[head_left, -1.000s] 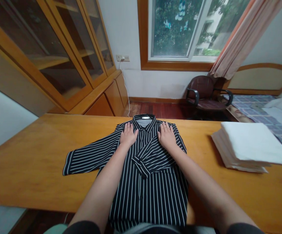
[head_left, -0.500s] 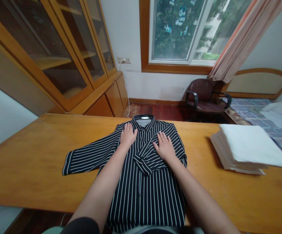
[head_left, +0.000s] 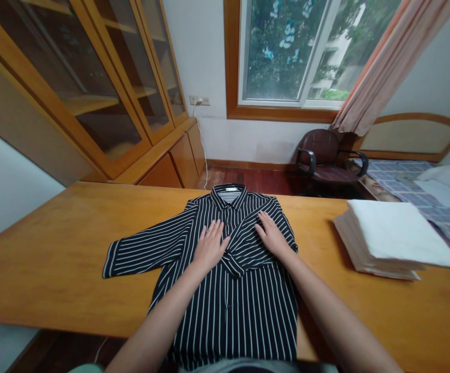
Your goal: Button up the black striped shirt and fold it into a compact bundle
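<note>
A black shirt with white stripes [head_left: 244, 316] lies front side up, its collar [head_left: 229, 196] pointing away from me and its lower end at the near table edge. The sleeve on the left [head_left: 147, 248] stretches out sideways over the table. Folded across the chest is the right-hand sleeve, with its cuff [head_left: 233, 265] near the middle. My left hand [head_left: 210, 243] rests open on the left chest, thumb by the folded cuff. Flat on the folded sleeve near the shoulder, my right hand [head_left: 273, 235] is open too. Neither hand grips the cloth.
The shirt is on a wooden table [head_left: 54, 264]. On the table's right stands a stack of folded white cloth-like sheets [head_left: 399, 230]. Beyond the table are a glass-door cabinet [head_left: 151, 137], an office chair [head_left: 320, 155] and a bed [head_left: 399, 178].
My left hand has slid from beside the collar down toward the middle of the chest. My right hand has shifted slightly right on the folded sleeve.
</note>
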`<state>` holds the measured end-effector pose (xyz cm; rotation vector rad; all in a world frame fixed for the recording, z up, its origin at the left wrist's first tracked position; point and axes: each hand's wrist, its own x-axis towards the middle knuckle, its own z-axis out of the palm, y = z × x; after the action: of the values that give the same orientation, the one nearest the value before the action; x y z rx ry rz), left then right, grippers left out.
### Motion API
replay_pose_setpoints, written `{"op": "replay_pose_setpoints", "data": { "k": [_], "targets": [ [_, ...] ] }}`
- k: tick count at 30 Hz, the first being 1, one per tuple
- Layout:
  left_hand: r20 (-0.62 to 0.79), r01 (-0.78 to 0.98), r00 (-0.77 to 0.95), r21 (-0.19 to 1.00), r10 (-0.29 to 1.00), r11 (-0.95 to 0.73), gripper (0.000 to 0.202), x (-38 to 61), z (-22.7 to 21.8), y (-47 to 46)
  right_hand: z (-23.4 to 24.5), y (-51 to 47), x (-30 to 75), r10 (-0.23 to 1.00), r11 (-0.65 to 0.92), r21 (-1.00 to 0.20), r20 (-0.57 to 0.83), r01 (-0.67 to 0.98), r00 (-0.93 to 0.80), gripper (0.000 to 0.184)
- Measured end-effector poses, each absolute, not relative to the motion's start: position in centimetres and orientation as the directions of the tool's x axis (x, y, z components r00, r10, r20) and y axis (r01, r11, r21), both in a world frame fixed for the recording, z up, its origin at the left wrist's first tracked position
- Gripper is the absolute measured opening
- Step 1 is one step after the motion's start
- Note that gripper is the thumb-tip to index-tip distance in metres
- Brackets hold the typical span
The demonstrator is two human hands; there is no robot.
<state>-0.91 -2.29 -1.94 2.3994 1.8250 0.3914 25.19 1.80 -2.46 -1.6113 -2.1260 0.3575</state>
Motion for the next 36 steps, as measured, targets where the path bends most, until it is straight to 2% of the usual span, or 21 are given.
{"op": "replay_pose_setpoints", "data": {
  "k": [2,4,8,12,14,16,18,20,22,24,27,29,33,36],
  "targets": [
    [0.135,0.935,0.249,0.227,0.959,-0.274,0.060,-2.0,-2.1,-3.1,-2.7,1.0,26.9,0.966,0.237,-0.524,0.220,0.818,-0.139,0.056],
    [0.132,0.937,0.254,0.213,0.958,-0.278,0.061,-2.8,-2.2,-3.7,-2.9,-0.1,28.2,0.967,0.227,-0.522,0.218,0.823,-0.129,0.055],
    [0.130,0.938,0.261,0.199,0.956,-0.283,0.063,-3.2,-2.2,-4.2,-2.7,-1.9,28.8,0.939,0.341,-0.354,0.171,0.871,-0.298,0.059],
    [0.133,0.937,0.250,0.216,0.959,-0.274,0.061,-2.9,-2.2,-4.0,-2.3,-2.2,28.2,0.936,0.346,-0.234,0.155,0.909,-0.316,0.060],
    [0.119,0.922,0.256,0.269,0.959,-0.279,0.056,-3.0,-1.8,-3.9,-2.1,-2.0,28.1,0.938,0.340,-0.223,0.154,0.914,-0.312,0.059],
    [0.123,0.888,0.233,0.378,0.965,-0.263,0.050,-3.7,-0.9,-3.8,-2.0,-1.9,28.1,0.936,0.344,-0.229,0.156,0.911,-0.314,0.058],
    [0.182,0.837,0.145,0.502,0.973,-0.218,0.046,-5.2,0.4,-3.9,-2.0,-1.8,28.1,0.935,0.348,-0.240,0.159,0.906,-0.317,0.056],
    [0.286,0.806,0.006,0.566,0.958,-0.174,0.041,-7.5,1.8,-4.2,-2.1,-1.9,28.2,0.934,0.349,-0.247,0.166,0.904,-0.315,0.055],
    [0.371,0.840,-0.139,0.535,0.918,-0.089,0.038,-10.5,2.8,-4.7,-2.1,-1.9,28.2,0.935,0.344,-0.250,0.179,0.905,-0.306,0.055],
    [0.396,0.899,-0.263,0.431,0.880,0.074,0.038,-14.0,3.3,-5.3,-2.2,-2.0,28.2,0.935,0.342,-0.253,0.193,0.905,-0.299,0.055],
    [0.343,0.902,-0.422,0.250,0.839,0.351,0.043,-18.9,3.2,-6.4,-2.3,-2.0,28.1,0.932,0.344,-0.259,0.211,0.903,-0.294,0.054],
    [0.250,0.860,-0.511,0.165,0.823,0.484,0.050,-21.6,2.6,-7.1,-2.3,-2.0,28.1,0.931,0.345,-0.261,0.213,0.902,-0.295,0.054],
    [0.089,0.795,-0.606,0.110,0.791,0.596,0.064,-25.0,1.5,-7.7,-2.1,-2.0,28.0,0.933,0.341,-0.259,0.209,0.904,-0.292,0.052],
    [0.023,0.741,-0.664,0.154,0.747,0.654,0.066,-26.1,0.9,-7.2,-2.1,-2.0,27.9,0.934,0.339,-0.256,0.207,0.905,-0.292,0.052]
  ]
}}
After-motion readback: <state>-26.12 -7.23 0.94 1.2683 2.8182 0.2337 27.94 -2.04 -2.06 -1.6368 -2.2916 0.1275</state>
